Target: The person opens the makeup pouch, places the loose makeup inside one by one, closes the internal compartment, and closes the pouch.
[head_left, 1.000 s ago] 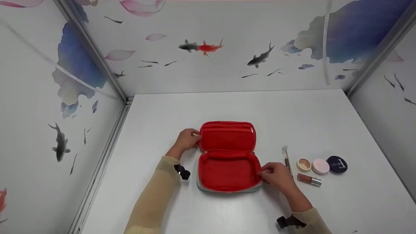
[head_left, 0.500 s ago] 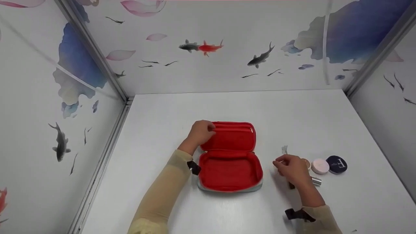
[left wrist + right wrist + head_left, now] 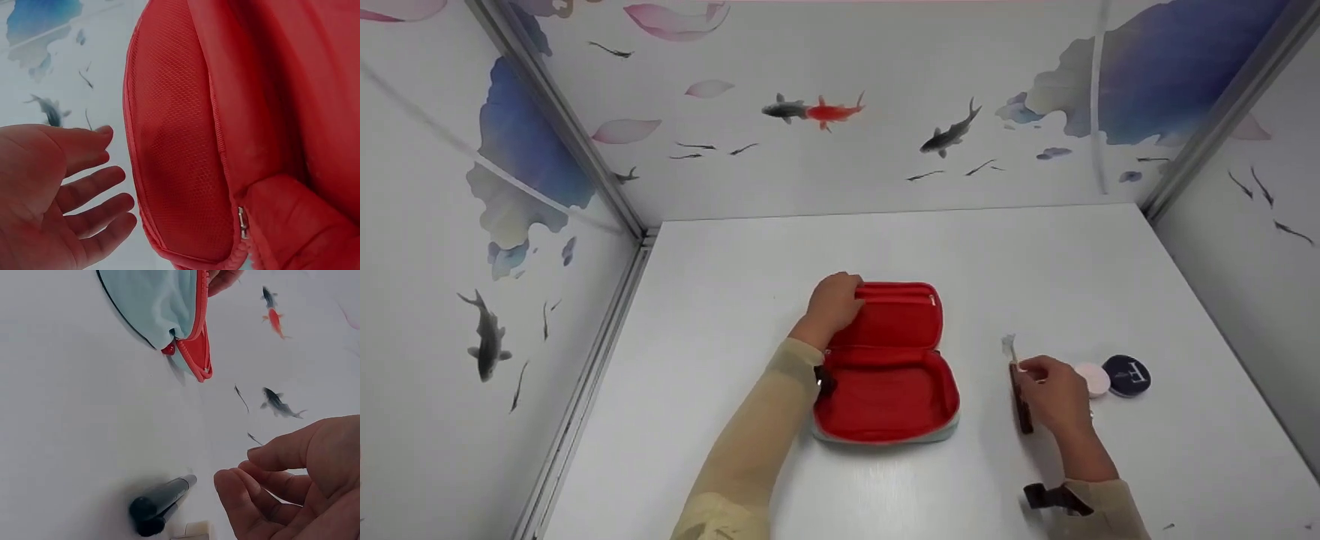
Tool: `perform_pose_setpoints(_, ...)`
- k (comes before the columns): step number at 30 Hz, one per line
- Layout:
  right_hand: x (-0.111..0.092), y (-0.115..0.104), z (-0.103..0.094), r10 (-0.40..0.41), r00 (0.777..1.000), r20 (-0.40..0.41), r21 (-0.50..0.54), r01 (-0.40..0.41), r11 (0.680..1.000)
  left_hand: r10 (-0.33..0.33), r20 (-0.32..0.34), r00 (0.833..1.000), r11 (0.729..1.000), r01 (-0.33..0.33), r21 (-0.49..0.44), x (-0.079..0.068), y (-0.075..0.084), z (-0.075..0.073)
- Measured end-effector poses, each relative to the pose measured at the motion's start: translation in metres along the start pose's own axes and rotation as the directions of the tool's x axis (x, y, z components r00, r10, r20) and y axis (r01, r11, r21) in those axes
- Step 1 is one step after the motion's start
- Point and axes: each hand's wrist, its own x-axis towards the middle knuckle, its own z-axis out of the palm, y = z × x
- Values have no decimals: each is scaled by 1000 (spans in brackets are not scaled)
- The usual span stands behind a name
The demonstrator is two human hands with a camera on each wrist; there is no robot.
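A red-lined zip pouch [image 3: 885, 401] lies unfolded, its upper flap [image 3: 900, 322] laid back; the outside is pale blue-green in the right wrist view. My left hand [image 3: 834, 304] is at the flap's left side, overlapping it from above. In the left wrist view its fingers [image 3: 95, 211] are loosely extended beside the mesh pocket [image 3: 174, 129], gripping nothing. My right hand [image 3: 1057, 394] hovers beside slim dark cosmetic sticks [image 3: 1021, 401]. Thumb and fingers are loosely bent with a gap between them. Two dark sticks, one a tube [image 3: 163, 498], lie below that hand.
A pink round compact [image 3: 1093, 380] and a navy round case [image 3: 1126, 375] sit just right of my right hand, which hides other small cosmetics. Printed panels [image 3: 810, 172] wall the white table [image 3: 735, 300] at the back and sides.
My right hand has left the pouch's right edge and moved right to the cosmetics. My left hand has slid from the flap's outer edge rightward over it. The pouch stays in place.
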Motion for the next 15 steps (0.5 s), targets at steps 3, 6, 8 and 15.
perform_pose_setpoints(3,0,2,-4,-12,999,-31,-29,11,1000,9,-1,1000,1000,-9,23,2,-5,5)
perform_pose_setpoints(6,0,2,-5,-14,1000,-28,-68,12,998,15,4,1000,999,-15,44,3,-9,11)
perform_pose_setpoints(8,0,2,-4,-10,1000,-10,-87,9,996,19,7,1000,998,-19,52,4,-11,14)
perform_pose_setpoints(15,0,2,3,8,1000,27,-157,-4,988,42,30,999,996,-44,79,8,-8,17)
